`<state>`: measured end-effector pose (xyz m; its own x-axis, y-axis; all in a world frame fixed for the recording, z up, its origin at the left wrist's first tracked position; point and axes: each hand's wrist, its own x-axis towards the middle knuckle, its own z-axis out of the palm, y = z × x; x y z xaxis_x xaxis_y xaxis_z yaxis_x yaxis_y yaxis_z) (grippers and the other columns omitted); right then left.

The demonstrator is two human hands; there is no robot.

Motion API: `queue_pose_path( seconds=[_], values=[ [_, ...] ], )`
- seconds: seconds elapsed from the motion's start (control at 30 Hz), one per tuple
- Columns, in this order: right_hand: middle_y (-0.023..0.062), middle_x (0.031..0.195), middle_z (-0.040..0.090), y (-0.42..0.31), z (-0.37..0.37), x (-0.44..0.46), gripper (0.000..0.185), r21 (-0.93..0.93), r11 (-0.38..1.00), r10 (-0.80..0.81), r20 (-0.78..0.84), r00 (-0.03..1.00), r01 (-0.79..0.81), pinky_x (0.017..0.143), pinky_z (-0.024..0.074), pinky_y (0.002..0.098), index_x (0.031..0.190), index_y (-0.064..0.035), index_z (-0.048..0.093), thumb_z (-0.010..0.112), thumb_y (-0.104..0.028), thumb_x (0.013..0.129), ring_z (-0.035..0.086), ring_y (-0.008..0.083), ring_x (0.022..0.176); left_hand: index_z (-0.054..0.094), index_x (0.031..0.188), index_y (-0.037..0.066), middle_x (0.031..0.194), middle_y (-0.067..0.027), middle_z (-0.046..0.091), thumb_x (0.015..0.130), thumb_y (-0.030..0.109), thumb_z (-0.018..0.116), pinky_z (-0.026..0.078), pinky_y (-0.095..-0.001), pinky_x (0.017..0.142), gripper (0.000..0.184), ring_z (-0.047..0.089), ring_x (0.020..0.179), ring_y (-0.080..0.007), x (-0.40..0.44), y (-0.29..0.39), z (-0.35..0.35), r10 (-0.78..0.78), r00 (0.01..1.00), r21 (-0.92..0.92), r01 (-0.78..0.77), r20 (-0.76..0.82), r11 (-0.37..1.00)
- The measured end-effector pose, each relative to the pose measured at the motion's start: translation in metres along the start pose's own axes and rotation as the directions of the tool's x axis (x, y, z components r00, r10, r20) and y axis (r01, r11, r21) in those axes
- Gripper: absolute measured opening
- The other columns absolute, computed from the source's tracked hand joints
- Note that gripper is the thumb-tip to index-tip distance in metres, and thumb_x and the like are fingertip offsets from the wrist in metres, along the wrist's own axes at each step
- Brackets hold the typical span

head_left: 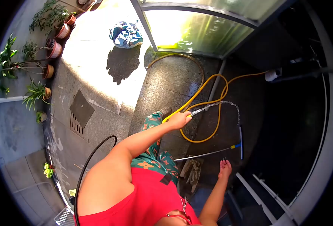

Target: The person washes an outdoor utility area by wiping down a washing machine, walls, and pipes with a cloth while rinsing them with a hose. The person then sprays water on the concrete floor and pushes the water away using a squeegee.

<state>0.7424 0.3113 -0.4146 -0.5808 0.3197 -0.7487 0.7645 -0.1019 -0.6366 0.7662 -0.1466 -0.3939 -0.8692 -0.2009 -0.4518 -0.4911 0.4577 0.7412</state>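
Observation:
My left hand [179, 119] is wrapped round the end of a yellow hose [202, 89], and water [226, 103] arcs from it to the right. The hose loops over the dark wet floor. Near the squeegee [241, 143], my right hand [225, 168] hangs in the air with its fingers apart and nothing in it. The squeegee's blue head has a yellow and blue joint, and its pale handle [204, 154] runs left towards my legs.
Potted plants [54, 49] line the wall at the left. A glass door [196, 32] stands open at the top, beside a bundle of blue and white cloth [125, 34]. A dark plate [82, 108] partly covers a floor drain [76, 125].

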Motion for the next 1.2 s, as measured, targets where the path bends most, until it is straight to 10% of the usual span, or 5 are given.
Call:
queue_pose_path(
  seconds=[0.33,0.43,0.53,0.7,1.2],
  values=[
    [0.0104,0.063,0.063,0.053,0.223,0.005,0.013,-0.906,0.258,-0.182,0.295,0.938,0.335,0.05,0.0521,0.0317,0.083,-0.0053,0.064,0.057,-0.015,0.089,0.064,0.0181,0.055,0.06,0.116,0.017,0.105,-0.0187,0.066,0.093,0.043,0.049,0.048,-0.052,0.082,0.036,0.063,0.097,-0.0394,0.0,-0.143,-0.086,-0.295,0.955,-0.092,0.292,-0.025,0.952],
    [0.0204,0.095,0.068,0.022,0.503,-0.161,0.022,-0.575,-0.158,0.102,0.799,0.592,0.803,0.079,0.0505,0.0476,0.098,-0.0103,0.068,0.054,-0.024,0.089,0.066,0.0372,0.093,0.059,0.11,0.014,0.097,-0.0197,0.066,0.092,0.041,0.051,0.048,-0.0513,0.08,0.034,0.063,0.092,-0.0396,-0.001,-0.171,-0.101,-0.329,0.938,-0.15,0.311,-0.112,0.938],
    [0.019,0.147,0.037,-0.053,0.698,-0.411,0.076,0.282,0.546,0.041,0.932,-0.361,0.789,0.093,0.0483,0.0426,0.151,-0.0247,0.023,0.063,-0.012,0.087,0.059,0.0369,0.111,0.056,0.125,0.005,0.117,-0.0189,0.064,0.092,0.035,0.054,0.042,-0.0439,0.097,0.045,0.06,0.11,-0.0348,0.0,-0.169,-0.133,-0.301,0.95,-0.378,0.251,-0.078,0.891],
    [0.0207,0.152,0.027,-0.056,0.739,-0.507,0.073,0.532,0.417,-0.073,0.828,-0.556,0.737,0.09,0.0519,0.0364,0.149,-0.0257,0.03,0.067,-0.019,0.087,0.062,0.0269,0.107,0.052,0.132,0.006,0.132,-0.0141,0.055,0.095,0.03,0.059,0.036,-0.0398,0.106,0.045,0.047,0.127,-0.0237,-0.001,-0.23,-0.121,-0.101,0.995,-0.825,0.038,-0.023,0.564],
    [0.0023,0.092,0.064,-0.012,0.138,0.134,0.029,-0.487,0.87,-0.186,-0.186,0.965,0.073,0.057,0.0428,0.0242,0.12,-0.0084,0.06,0.056,-0.018,0.092,0.056,0.0101,0.068,0.056,0.118,0.012,0.1,-0.0217,0.066,0.093,0.043,0.051,0.047,-0.0505,0.084,0.04,0.061,0.097,-0.0417,0.074,-0.141,-0.083,-0.225,0.965,0.022,0.224,0.137,0.974]
  ],
)
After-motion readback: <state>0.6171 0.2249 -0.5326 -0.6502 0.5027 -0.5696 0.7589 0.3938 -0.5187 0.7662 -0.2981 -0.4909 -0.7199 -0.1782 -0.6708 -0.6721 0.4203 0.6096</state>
